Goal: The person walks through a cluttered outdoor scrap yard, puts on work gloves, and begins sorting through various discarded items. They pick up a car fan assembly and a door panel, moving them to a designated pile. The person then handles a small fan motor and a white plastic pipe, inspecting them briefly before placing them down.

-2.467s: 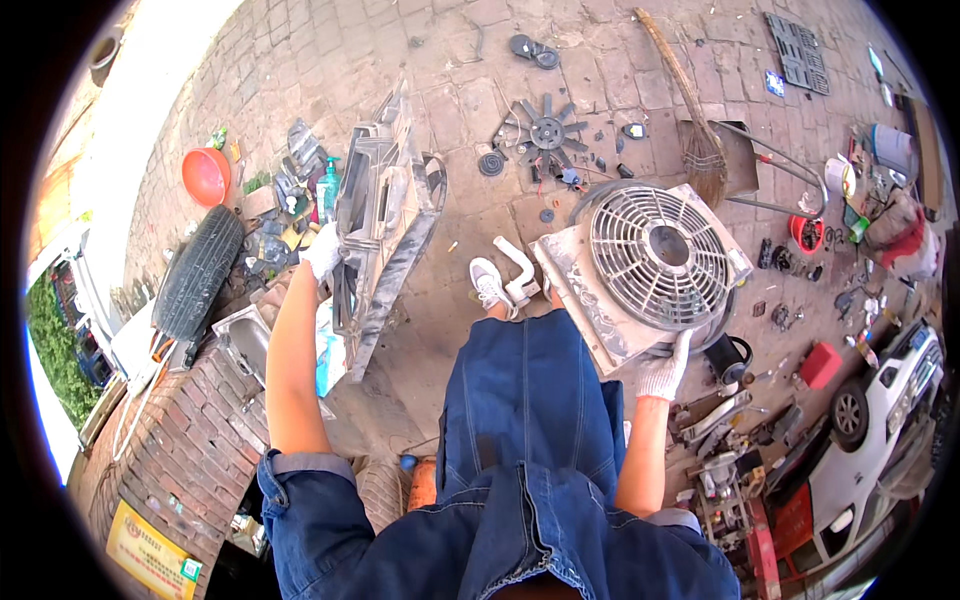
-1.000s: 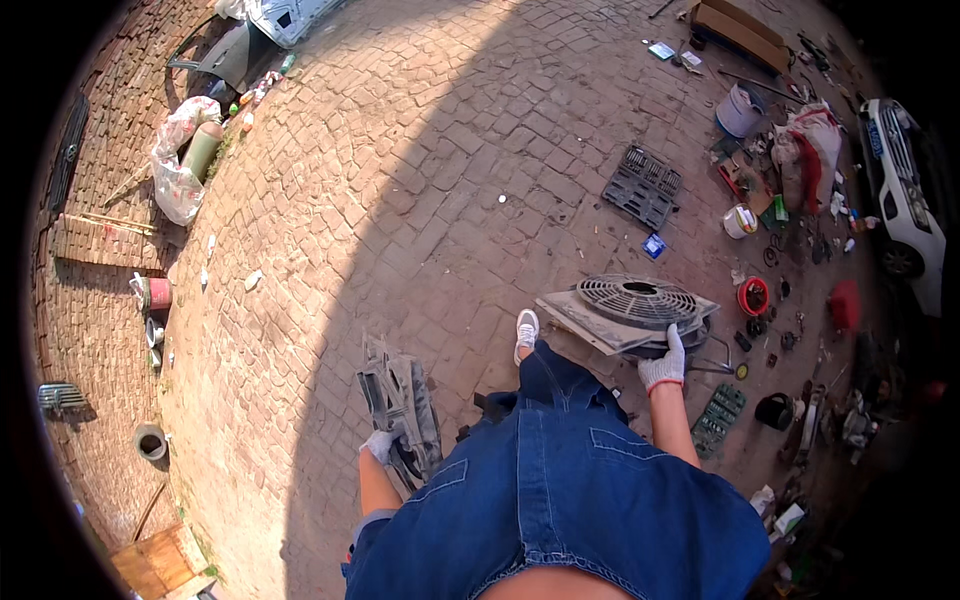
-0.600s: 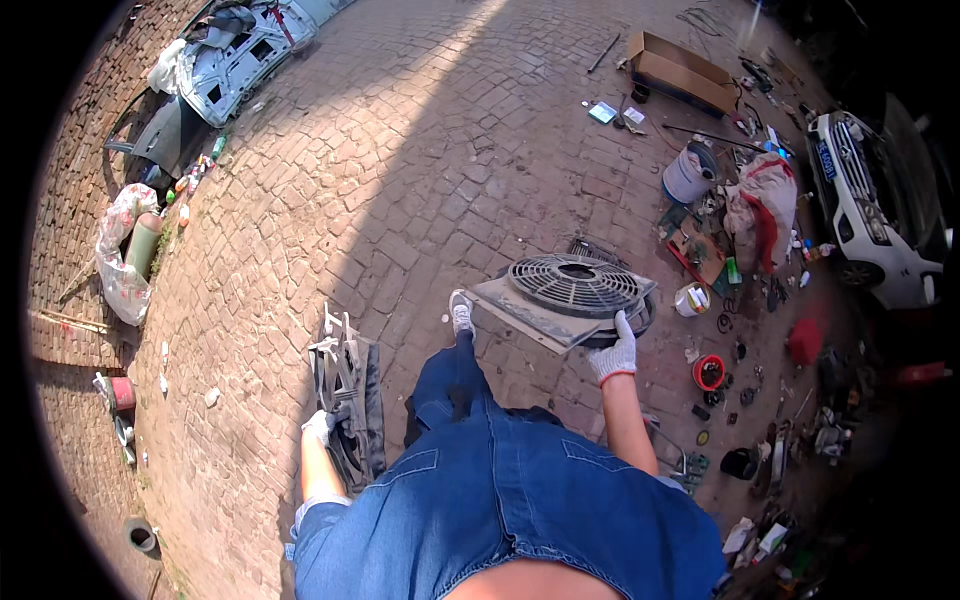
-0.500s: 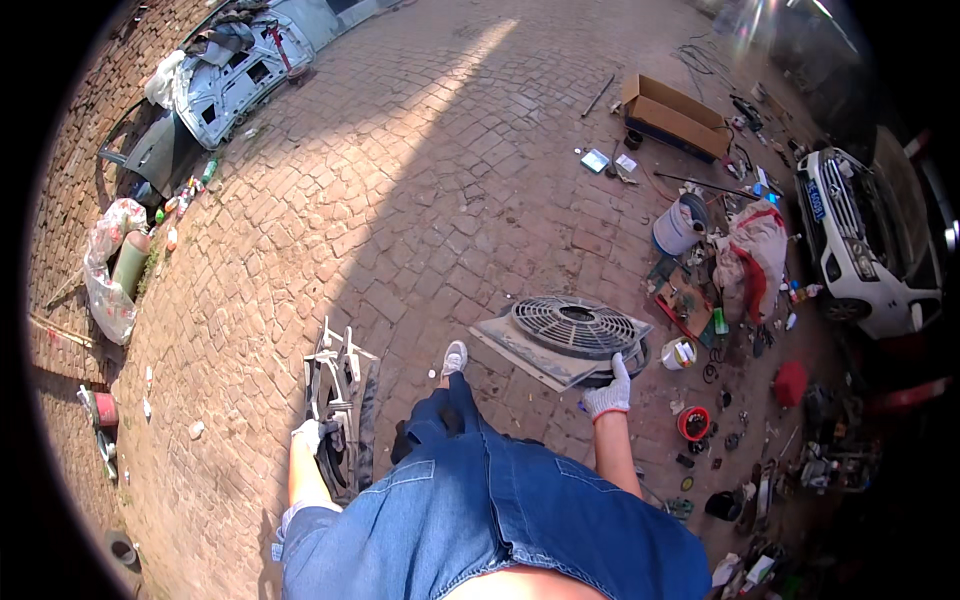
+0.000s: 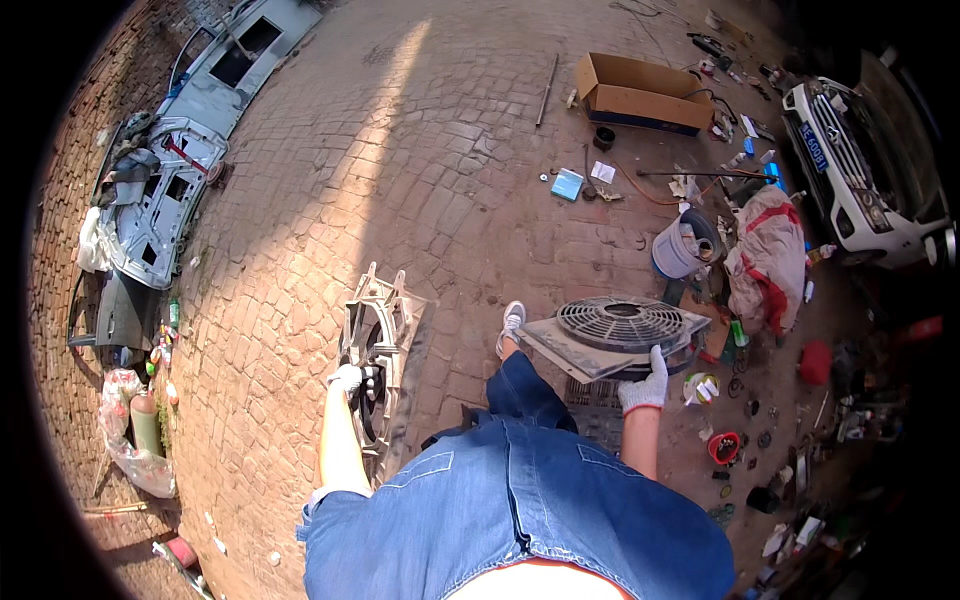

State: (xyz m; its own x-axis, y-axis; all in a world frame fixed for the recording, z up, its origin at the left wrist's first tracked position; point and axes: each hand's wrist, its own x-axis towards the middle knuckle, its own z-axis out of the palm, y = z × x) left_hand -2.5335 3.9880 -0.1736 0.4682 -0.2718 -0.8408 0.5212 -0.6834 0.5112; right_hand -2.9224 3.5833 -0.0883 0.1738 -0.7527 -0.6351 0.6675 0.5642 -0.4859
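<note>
My gloved left hand [image 5: 346, 378] is closed on a dusty, pale fan frame [image 5: 398, 345] with dark round parts inside, held upright at my left side. Its fingers wrap over the dark inner part. My gloved right hand [image 5: 645, 383] grips the near edge of a grilled fan unit [image 5: 622, 326], whose dusty square panel lies nearly flat with the round grille facing up. The fingers under its edge are hidden. One shoe [image 5: 512, 320] shows on the ground between the two pieces.
Right of me are a white bucket [image 5: 680, 248], a red-and-white cloth bundle [image 5: 765, 262], a red bowl [image 5: 724, 447] and scattered parts. A long cardboard box [image 5: 640, 108] and white car [image 5: 850, 160] lie beyond. Car panels [image 5: 160, 215] lean along the left wall.
I have moved forward over the brick paving, carrying both fan pieces. The box and bucket now appear nearer. A dark slatted thing shows beneath the grilled fan unit.
</note>
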